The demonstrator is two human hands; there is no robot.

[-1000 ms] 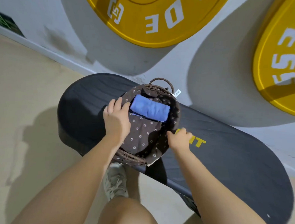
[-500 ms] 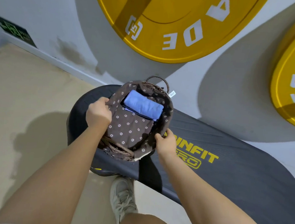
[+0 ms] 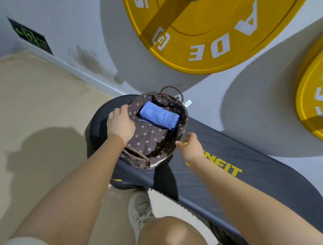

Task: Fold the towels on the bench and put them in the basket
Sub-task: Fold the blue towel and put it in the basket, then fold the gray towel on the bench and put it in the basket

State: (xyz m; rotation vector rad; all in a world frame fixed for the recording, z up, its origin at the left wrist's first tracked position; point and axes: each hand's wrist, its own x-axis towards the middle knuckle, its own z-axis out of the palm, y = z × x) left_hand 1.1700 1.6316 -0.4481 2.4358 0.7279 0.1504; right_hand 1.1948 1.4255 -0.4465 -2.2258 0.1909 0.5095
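Folded towel (image 3: 158,116) inside basket (image 3: 152,140)

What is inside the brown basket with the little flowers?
A folded blue towel lies inside the basket, at its far end on the flowered lining. Anything beneath the towel is covered and cannot be seen.

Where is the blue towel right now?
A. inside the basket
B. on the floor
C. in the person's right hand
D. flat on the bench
A. The folded blue towel lies inside the basket, against its flowered lining, while the basket sits on the bench; neither hand holds the towel.
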